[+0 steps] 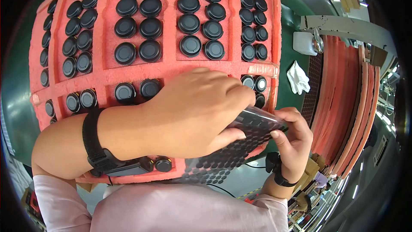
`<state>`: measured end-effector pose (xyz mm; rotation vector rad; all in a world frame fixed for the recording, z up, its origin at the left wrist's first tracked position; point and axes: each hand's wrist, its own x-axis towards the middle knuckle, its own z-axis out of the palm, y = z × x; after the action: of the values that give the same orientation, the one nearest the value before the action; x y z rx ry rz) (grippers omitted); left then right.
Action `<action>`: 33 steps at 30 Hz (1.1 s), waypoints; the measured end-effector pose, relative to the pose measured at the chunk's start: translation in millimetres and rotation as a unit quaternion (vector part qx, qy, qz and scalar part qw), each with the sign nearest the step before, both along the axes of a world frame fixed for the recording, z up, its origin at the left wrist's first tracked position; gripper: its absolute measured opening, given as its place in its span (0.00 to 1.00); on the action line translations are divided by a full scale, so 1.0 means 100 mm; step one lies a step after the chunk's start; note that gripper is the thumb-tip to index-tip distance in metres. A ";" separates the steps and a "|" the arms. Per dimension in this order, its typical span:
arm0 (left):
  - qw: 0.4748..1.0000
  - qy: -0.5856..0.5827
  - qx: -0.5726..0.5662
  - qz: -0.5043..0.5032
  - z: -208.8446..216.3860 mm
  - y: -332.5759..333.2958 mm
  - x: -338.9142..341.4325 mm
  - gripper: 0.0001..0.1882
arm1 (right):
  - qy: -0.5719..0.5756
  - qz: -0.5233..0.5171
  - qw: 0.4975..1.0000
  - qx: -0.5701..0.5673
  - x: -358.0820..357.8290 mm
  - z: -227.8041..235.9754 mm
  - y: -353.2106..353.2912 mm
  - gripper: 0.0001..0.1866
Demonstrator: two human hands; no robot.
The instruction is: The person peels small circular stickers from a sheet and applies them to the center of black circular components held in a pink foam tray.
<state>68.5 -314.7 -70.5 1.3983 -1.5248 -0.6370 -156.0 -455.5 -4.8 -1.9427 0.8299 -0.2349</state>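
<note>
Between my hands hangs a clear sheet of black round stickers [219,157], tilted in front of my body and over the near right part of a pink foam tray [141,72]. My left hand [210,107] reaches across from the left, its fingers curled and closed at the sheet's upper edge. At the sheet's upper right corner, my right hand [294,139] pinches it between thumb and fingers. Rows of black round parts with flat tops [125,53] fill the tray's compartments. One part near my left fingers shows a pale top [260,84]. My left hand and forearm hide some of the nearer parts.
A white dispenser bottle with a metal top [304,43] and a crumpled white cloth or glove [297,77] lie right of the tray on the green table [288,23]. Stacked pink foam trays [343,103] stand farther right, below a grey metal beam [352,29].
</note>
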 end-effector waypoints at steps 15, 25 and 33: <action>0.994 -0.099 -0.042 0.022 -0.07 -0.01 0.02 0.14 | 0.026 0.260 0.917 -0.302 0.71 0.19 0.06 0.14; 0.992 -0.118 -0.033 0.002 -0.06 -0.01 0.03 0.15 | 0.056 0.253 0.924 -0.281 0.75 0.20 0.08 0.12; 0.994 -0.108 -0.013 0.004 -0.07 0.01 0.04 0.15 | 0.038 0.278 0.895 -0.346 0.73 0.17 0.07 0.11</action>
<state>72.3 -314.0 -77.6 1.4910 -1.6883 -0.4704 -83.0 -448.1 12.5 -2.7848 0.1934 -0.1106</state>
